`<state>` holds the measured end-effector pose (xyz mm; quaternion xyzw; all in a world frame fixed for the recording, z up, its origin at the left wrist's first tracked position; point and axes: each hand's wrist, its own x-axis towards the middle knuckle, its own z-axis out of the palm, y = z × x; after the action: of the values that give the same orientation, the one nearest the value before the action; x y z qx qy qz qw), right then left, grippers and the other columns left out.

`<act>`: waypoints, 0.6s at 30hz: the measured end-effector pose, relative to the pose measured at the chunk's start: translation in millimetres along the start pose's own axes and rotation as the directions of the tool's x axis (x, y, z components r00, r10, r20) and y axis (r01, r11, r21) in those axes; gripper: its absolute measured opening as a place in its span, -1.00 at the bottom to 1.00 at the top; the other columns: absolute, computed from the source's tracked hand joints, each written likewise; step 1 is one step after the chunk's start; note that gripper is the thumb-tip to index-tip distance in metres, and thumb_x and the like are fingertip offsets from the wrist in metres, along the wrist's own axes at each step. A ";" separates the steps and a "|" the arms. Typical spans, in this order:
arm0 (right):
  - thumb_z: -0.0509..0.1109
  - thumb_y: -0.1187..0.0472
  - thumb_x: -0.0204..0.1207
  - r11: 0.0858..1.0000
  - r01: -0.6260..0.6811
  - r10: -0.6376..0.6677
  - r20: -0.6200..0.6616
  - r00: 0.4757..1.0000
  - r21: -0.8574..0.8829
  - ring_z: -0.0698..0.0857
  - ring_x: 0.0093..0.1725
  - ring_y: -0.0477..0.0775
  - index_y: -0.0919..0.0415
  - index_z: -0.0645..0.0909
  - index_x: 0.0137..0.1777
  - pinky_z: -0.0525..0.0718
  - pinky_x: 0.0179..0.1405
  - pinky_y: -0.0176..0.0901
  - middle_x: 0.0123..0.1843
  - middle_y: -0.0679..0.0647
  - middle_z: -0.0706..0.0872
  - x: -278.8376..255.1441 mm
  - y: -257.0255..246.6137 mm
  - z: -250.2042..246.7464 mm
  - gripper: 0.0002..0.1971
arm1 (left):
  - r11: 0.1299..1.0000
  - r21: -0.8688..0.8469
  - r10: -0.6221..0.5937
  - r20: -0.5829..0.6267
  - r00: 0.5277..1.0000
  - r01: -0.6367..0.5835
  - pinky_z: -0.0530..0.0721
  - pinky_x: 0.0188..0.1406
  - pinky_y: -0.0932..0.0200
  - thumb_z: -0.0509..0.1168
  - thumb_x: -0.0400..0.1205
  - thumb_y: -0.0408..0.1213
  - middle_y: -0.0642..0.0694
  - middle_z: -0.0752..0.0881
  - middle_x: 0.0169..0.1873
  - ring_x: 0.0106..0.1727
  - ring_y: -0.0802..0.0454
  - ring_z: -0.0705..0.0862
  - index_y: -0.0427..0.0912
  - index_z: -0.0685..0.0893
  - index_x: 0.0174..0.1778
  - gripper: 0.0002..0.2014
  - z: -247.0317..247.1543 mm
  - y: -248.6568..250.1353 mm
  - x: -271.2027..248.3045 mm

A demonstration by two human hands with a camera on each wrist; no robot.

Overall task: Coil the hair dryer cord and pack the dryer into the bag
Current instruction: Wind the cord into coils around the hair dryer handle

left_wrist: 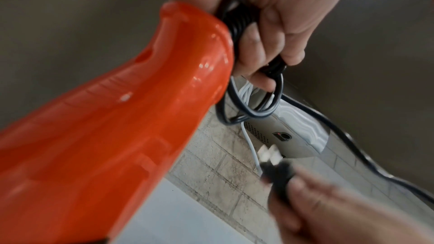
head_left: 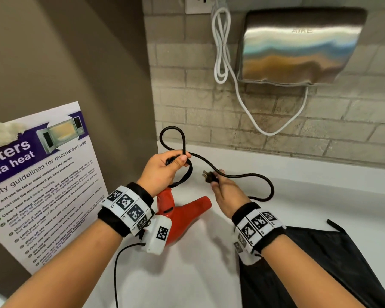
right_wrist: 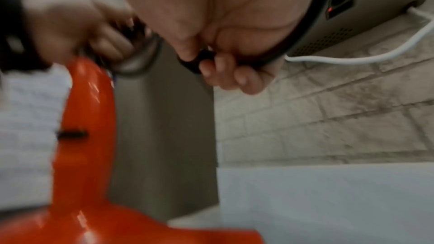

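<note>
A red hair dryer (head_left: 182,215) hangs over the white counter (head_left: 320,196), its handle end under my left hand (head_left: 165,168). That hand grips coiled loops of the black cord (head_left: 249,176); one loop stands up above the fist. In the left wrist view the fingers (left_wrist: 265,47) curl round the cord bundle (left_wrist: 237,16) beside the dryer (left_wrist: 117,136). My right hand (head_left: 226,192) pinches the black plug (head_left: 209,177), prongs pointing left, with slack cord curving out to the right. The right wrist view shows the plug (right_wrist: 199,60) between thumb and fingers. A black bag (head_left: 320,274) lies at lower right.
A steel hand dryer (head_left: 298,45) hangs on the tiled wall with a white cable (head_left: 220,45) looped from an outlet above. A microwave safety poster (head_left: 42,174) leans against the brown wall on the left. A thin black wire (head_left: 118,274) runs from my left wrist camera.
</note>
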<state>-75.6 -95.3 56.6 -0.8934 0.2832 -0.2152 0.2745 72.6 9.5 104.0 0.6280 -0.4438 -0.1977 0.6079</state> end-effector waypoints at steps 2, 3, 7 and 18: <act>0.06 0.26 0.66 0.986 0.123 -0.121 -0.025 0.992 0.111 0.56 0.29 -0.01 0.23 0.39 0.38 0.40 0.24 -0.37 0.27 0.08 0.61 -6.6 -20.3 -5.3 -0.68 | 1.000 0.009 0.001 0.000 1.000 -0.001 0.28 -0.74 0.44 0.20 0.65 -0.31 -0.04 0.68 -0.35 -0.76 0.24 0.26 -0.19 0.68 0.07 -0.82 0.9 -0.2 1.2; 0.08 0.27 0.65 0.981 0.152 -0.151 -0.014 0.988 0.119 0.56 0.28 0.01 0.23 0.41 0.37 0.41 0.24 -0.35 0.28 0.10 0.61 -8.2 -26.1 -4.3 -0.68 | 1.000 0.008 -0.001 -0.001 1.000 0.001 0.28 -0.74 0.43 0.20 0.65 -0.30 -0.02 0.69 -0.36 -0.76 0.24 0.25 -0.18 0.68 0.06 -0.82 1.0 -0.6 1.5; 0.22 0.22 0.60 0.980 0.164 -0.153 -0.100 0.983 0.116 0.57 0.02 0.01 0.19 0.52 0.32 0.50 0.09 -0.28 0.14 0.16 0.58 -9.5 -40.3 1.2 -0.69 | 1.000 0.021 0.005 -0.005 1.000 -0.005 0.28 -0.74 0.44 0.22 0.64 -0.28 0.10 0.69 -0.56 -0.76 0.25 0.28 -0.18 0.69 0.08 -0.81 1.6 -1.0 1.6; 0.26 0.15 0.54 0.999 -0.044 0.051 -0.280 0.959 0.032 0.69 -0.06 0.28 0.22 0.31 0.09 0.52 -0.24 -0.10 -0.06 0.23 0.72 0.2 -70.3 -6.2 -0.76 | 0.998 0.048 0.040 0.161 0.986 -0.048 0.31 -0.67 0.54 0.19 0.65 -0.38 0.17 0.54 -0.78 -0.75 0.29 0.38 -0.18 0.66 0.10 -0.81 16.4 11.4 -9.1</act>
<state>-51.5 -49.3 104.5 -0.8433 0.3377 -0.3366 0.2478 51.3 8.7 109.1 0.6157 -0.5098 -0.2226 0.5580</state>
